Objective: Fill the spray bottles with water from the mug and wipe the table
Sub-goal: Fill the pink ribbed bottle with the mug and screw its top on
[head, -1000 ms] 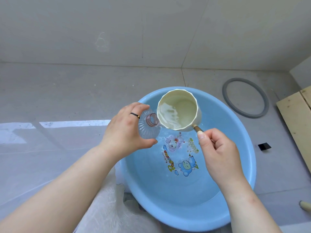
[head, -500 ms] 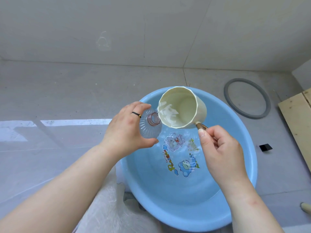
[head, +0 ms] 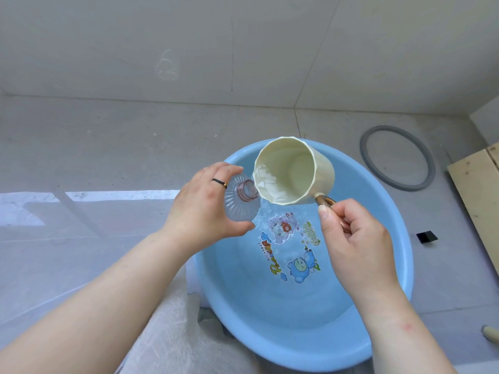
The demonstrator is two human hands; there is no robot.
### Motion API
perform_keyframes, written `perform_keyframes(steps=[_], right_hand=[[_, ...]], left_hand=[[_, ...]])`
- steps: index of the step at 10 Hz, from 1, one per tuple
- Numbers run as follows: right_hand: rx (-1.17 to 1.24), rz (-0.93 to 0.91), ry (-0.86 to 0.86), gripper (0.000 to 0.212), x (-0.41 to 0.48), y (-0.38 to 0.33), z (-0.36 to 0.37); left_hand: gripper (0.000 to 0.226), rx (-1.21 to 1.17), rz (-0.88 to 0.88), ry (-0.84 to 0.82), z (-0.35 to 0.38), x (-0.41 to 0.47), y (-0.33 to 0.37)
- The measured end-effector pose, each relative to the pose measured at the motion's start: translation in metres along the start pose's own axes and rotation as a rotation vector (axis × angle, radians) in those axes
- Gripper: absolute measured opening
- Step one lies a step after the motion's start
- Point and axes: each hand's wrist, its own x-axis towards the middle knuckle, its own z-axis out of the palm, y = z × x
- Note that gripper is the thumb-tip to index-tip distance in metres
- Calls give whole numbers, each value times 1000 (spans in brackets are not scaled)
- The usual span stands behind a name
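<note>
Over the blue basin [head: 403, 265], head view, entries as follow. Item one: spray bottle [head: 240, 203], clear ribbed plastic, cap off, held at ten o'clock of the basin, its pink threaded neck turned toward the mug [head: 294, 171]; left hand [head: 199, 211] wrapped round the bottle's body, fingers above, thumb below. Item two: the mug, cream, at twelve o'clock of the basin, tipped far over, lip at the bottle's neck; touching or just beside could not be told; right hand [head: 353, 244] closed on the brown handle [head: 325, 201] at five o'clock of the mug. A little water [head: 266, 182] lay at the mug's lower lip.

Handling, as judged: bottle light, thin-walled, apt to dent under a squeeze and slippery when wet; best held round the ribbed shoulder; mug stiff, nearly empty and so light, steered from the handle alone.

Hidden or doubtful: bottle's lower body behind the left palm; its fill level; whether water entered the neck or ran past it; handle mostly buried in the right fist.

Sundries: grey ring [head: 426, 168] at two o'clock; wooden board [head: 475, 190] at three o'clock, cut off by the frame edge.
</note>
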Motion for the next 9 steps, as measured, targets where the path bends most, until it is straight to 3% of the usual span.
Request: perform_keyframes(steps=[9], right_hand=[[-70, -106, 41, 27, 0, 3, 0]], left_hand=[[86, 2, -1, -1, 0, 0, 0]])
